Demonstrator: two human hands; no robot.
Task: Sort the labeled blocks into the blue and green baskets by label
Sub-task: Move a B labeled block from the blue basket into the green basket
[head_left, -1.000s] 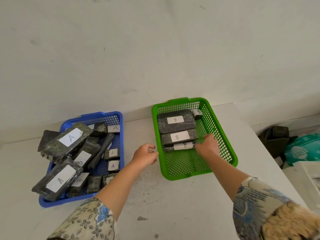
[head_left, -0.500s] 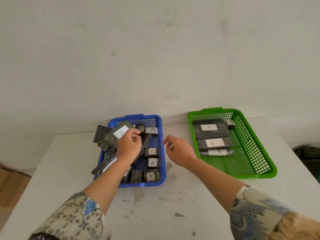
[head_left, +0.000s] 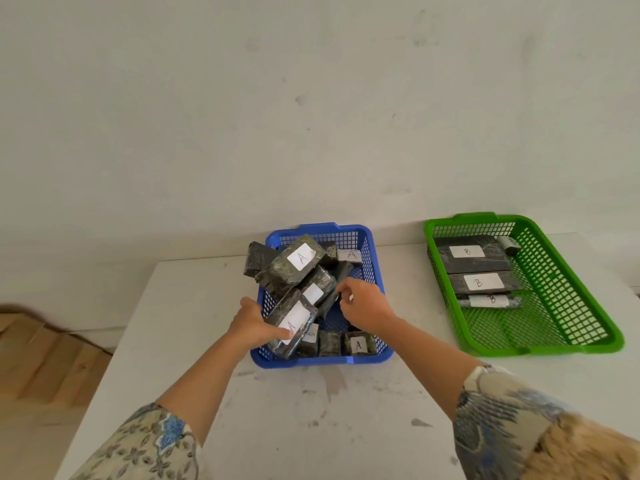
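The blue basket (head_left: 372, 251) stands mid-table, heaped with dark wrapped blocks, several labeled A and a few labeled B. My left hand (head_left: 254, 322) grips the near end of a long block labeled A (head_left: 292, 322) at the basket's front left. My right hand (head_left: 363, 306) hovers over the basket's middle with fingers curled and apart, holding nothing that I can see. A large block labeled A (head_left: 294, 263) lies on top of the pile. The green basket (head_left: 561, 306) at the right holds three flat blocks labeled B (head_left: 474, 282) and a small one in its far corner.
The white table (head_left: 311, 417) has stains and its left edge lies close to the blue basket. Wooden flooring (head_left: 41, 355) shows beyond that edge. A pale wall rises behind both baskets.
My right hand left the green basket and crossed to the blue one. My left hand moved from the top block down to the long block labeled A at the front. The view swung left.
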